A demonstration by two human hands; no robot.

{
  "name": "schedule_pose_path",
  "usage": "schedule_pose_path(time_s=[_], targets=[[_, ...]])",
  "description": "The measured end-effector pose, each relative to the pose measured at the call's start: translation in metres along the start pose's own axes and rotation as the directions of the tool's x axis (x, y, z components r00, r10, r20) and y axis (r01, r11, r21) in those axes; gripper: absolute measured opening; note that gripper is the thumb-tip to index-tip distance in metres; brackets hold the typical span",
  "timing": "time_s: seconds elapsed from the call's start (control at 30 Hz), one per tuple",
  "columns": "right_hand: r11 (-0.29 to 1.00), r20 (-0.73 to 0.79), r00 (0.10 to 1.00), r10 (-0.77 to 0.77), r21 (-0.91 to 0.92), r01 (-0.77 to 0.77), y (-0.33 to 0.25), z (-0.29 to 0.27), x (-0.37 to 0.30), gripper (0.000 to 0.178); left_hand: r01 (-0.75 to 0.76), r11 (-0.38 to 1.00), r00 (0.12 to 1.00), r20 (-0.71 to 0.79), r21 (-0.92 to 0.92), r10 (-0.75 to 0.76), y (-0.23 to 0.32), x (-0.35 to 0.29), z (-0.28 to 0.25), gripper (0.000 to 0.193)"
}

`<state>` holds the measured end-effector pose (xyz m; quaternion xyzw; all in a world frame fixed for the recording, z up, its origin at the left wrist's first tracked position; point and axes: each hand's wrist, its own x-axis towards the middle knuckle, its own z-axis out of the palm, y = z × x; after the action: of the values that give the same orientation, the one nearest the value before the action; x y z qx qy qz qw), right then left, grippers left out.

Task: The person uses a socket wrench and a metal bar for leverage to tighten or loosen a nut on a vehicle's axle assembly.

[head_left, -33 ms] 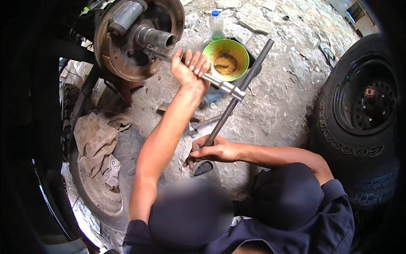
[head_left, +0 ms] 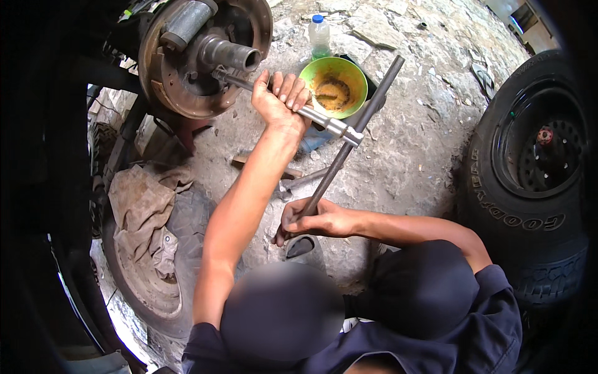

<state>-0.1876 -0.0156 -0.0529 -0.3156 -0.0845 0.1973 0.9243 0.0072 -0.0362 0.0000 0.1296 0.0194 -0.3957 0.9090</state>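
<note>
My left hand is closed around the shaft of a socket wrench. The shaft's far end meets the rusty brake backing plate beside the hub spindle; the exact contact is too small to make out. A long dark metal bar passes crosswise through the wrench's silver head. Around the bar's lower end curl the fingers of my right hand, just above a grey sandal that shows in part. Above the spindle, a grey cylinder is fixed to the brake assembly.
Behind the bar stands a green bowl with orange-brown residue, beside a blue-capped plastic bottle. A large tyre on a black rim is at right. At left, a brown cloth drapes over another tyre. The ground is rough stone.
</note>
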Motion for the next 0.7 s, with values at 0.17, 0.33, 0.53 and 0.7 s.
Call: schedule_pose_path(time_s=[0.17,0.33,0.53,0.7], targets=[[0.909,-0.042,0.998,0.035,-0.414,-0.049,-0.027,-0.021,-0.018,0.033,-0.063,0.998,0.998,-0.019,-0.013,0.063,-0.001,0.012,0.005,0.046],[0.834,-0.105,0.992,-0.069,-0.552,-0.001,-0.044,-0.035,-0.049,0.049,-0.076,0.997,0.997,-0.019,-0.015,0.076,-0.008,0.016,0.005,0.045],[0.892,-0.149,0.985,-0.09,-0.453,0.013,-0.039,-0.024,-0.044,0.032,-0.075,0.997,0.997,-0.033,-0.006,0.074,-0.006,0.015,0.004,0.045],[0.896,-0.195,0.967,-0.165,-0.44,0.064,-0.039,-0.025,-0.043,0.026,-0.065,0.998,0.998,-0.023,-0.021,0.064,-0.007,0.017,0.004,0.044]])
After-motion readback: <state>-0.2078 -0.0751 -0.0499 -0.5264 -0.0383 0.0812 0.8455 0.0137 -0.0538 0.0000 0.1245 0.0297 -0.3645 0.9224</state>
